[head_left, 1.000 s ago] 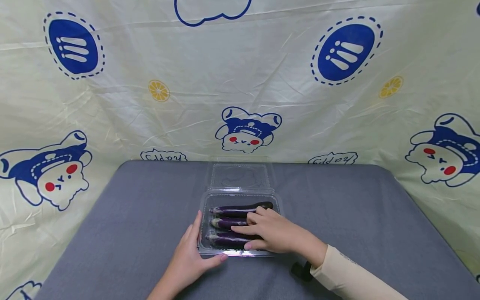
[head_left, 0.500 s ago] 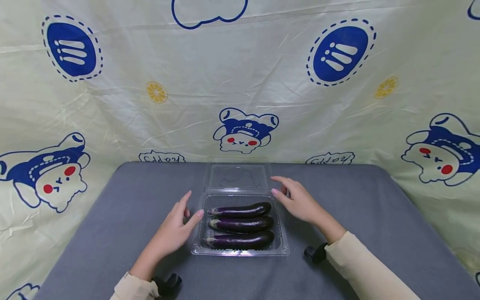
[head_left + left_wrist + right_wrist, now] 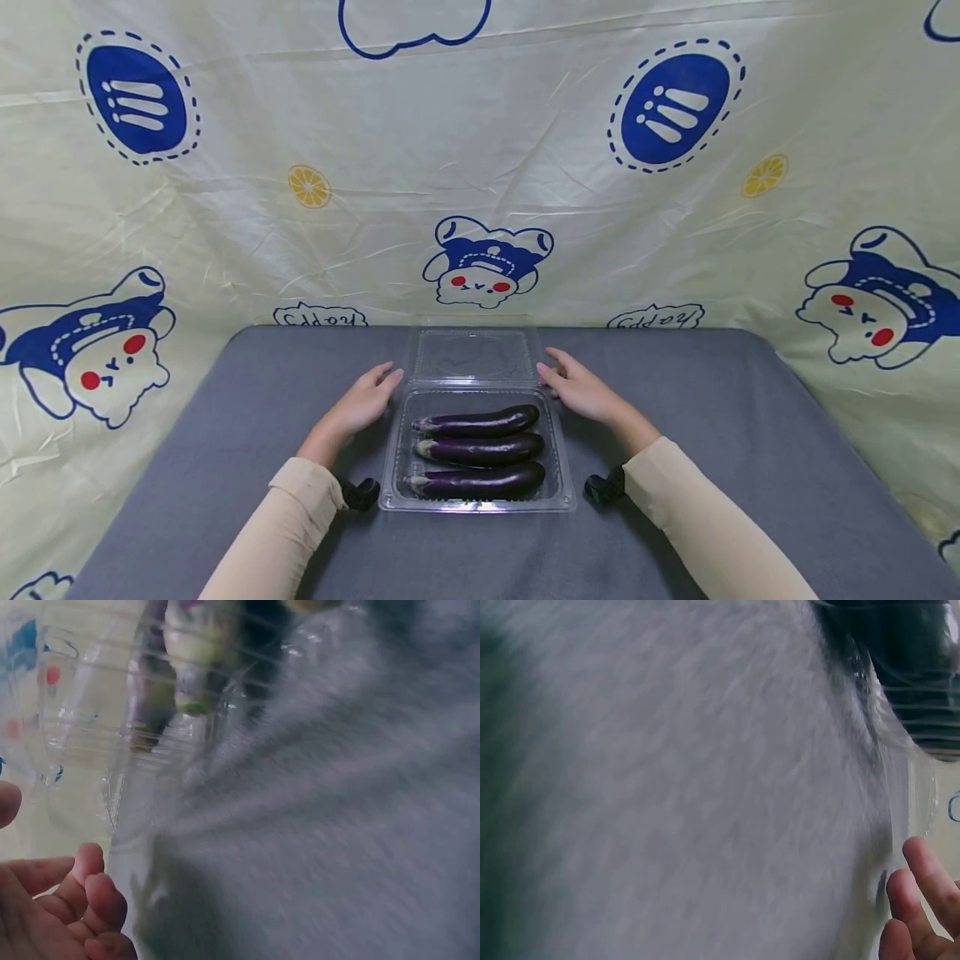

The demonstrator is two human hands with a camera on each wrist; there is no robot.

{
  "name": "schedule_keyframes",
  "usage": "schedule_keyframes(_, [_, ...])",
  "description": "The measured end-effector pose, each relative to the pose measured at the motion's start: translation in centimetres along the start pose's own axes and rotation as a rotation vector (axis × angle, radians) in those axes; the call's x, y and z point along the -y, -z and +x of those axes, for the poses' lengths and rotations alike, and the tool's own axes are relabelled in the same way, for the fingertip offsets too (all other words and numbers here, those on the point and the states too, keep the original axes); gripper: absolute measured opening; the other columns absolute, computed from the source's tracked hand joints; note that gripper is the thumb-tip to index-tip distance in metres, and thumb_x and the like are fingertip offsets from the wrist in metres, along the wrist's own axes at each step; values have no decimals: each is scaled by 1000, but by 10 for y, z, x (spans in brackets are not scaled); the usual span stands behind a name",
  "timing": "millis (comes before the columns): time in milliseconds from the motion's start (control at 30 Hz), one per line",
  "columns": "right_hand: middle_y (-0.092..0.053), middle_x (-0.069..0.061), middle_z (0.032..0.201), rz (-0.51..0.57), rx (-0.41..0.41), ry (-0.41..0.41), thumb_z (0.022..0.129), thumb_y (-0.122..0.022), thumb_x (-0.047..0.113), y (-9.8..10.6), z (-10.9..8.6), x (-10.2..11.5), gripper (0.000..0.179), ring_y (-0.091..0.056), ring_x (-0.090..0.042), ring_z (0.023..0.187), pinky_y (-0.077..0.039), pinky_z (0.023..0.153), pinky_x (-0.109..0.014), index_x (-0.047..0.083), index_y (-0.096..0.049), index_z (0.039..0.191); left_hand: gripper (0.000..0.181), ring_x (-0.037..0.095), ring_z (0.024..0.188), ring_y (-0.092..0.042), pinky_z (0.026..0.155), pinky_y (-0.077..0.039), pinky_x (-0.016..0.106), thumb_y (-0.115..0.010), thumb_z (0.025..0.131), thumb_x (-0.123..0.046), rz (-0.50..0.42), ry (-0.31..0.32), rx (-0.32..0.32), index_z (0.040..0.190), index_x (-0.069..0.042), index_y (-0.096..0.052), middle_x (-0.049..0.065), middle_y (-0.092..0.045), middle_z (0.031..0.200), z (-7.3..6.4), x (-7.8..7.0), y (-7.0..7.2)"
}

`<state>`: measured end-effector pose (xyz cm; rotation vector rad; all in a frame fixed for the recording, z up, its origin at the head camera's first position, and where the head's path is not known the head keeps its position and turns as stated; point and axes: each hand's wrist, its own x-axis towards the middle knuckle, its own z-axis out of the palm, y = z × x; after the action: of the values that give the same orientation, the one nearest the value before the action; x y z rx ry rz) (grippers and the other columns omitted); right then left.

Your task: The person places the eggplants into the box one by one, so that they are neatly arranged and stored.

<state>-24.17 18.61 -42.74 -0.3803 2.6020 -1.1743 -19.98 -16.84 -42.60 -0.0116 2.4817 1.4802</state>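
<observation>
Three dark purple eggplants lie side by side in a clear plastic clamshell box point(image 3: 555, 467) at the middle of the table: a far eggplant point(image 3: 480, 422), a middle eggplant point(image 3: 483, 450) and a near eggplant point(image 3: 480, 482). The box's transparent lid point(image 3: 474, 356) is folded back behind it. My left hand point(image 3: 363, 402) is beside the box's far left corner, fingers relaxed, holding nothing. Opposite it, at the far right corner, my right hand point(image 3: 585, 390) has its fingers extended near the lid's hinge; whether they touch the plastic I cannot tell. Both wrist views show loose, unfilled fingers.
A grey cloth covers the table point(image 3: 712, 433). Behind it hangs a pale curtain point(image 3: 525, 150) printed with cartoon bears. Black wrist-camera mounts stick out from both sleeves near the box's sides.
My right hand has withdrawn from over the eggplants to the box's right side. My left hand has left the front left corner and moved farther back along the left side.
</observation>
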Motion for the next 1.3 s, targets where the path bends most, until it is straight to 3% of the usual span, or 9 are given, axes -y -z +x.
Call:
schedule_keyframes(200, [-59,-24,132,20,32,-33,108,-38,36,-4,5,7,66,-62,-32,111,-43,104,-54,-1,-15,157,58,39,136,-44,110,-39,51,-38,107,-29,-35,-36,-5,155,1,-27,27,-40,150,11,-5,-4])
schedule_keyframes(300, [-60,-23,130,54,15,-42,107,-41,35,-4,6,7,65,-63,-31,108,-44,102,-52,2,-17,157,55,33,118,-52,96,-45,43,-43,106,-23,-34,-52,-30,153,2,-31,25,-51,131,12,-7,-5])
schedule_keyframes(433, [-62,-20,126,106,-18,-35,105,-47,34,-2,4,5,65,-63,-25,101,-49,91,-44,8,-18,157,52,22,95,-50,76,-43,32,-51,103,-19,-38,-83,-109,149,0,-39,14,-50,111,13,-9,-7])
schedule_keyframes(500, [-62,-19,125,122,-38,-15,104,-50,32,0,4,7,65,-63,-24,98,-49,85,-39,11,-17,156,50,20,91,-50,72,-44,29,-55,100,-16,-54,-105,-151,147,-3,-43,13,-52,112,12,-10,-8])
schedule_keyframes(700, [-56,-20,130,140,-131,92,102,-56,19,6,0,16,57,-66,-28,96,-49,81,-36,13,-22,146,42,20,89,-48,72,-44,30,-58,98,-14,-90,-160,-230,138,-8,-50,13,-52,119,9,-18,-5])
schedule_keyframes(933, [-48,-16,125,75,-263,202,100,-58,11,16,-7,28,45,-59,-29,95,-49,75,-36,9,-35,138,32,20,84,-50,69,-44,32,-56,99,-17,-80,-225,-265,129,-6,-55,13,-55,119,-2,-31,4])
schedule_keyframes(1200, [-50,-16,126,157,-288,273,101,-57,14,26,-26,42,40,-55,-26,97,-48,79,-31,7,-39,136,33,24,95,-52,75,-45,36,-57,101,-29,-73,-281,-245,129,-13,-56,10,-55,123,-24,-42,14])
schedule_keyframes(1300, [-50,-14,127,165,-268,290,101,-55,12,28,-37,43,33,-56,-27,102,-48,82,-28,6,-42,131,36,25,98,-53,80,-45,36,-50,104,-34,-44,-326,-225,131,-11,-55,12,-55,127,-35,-43,18])
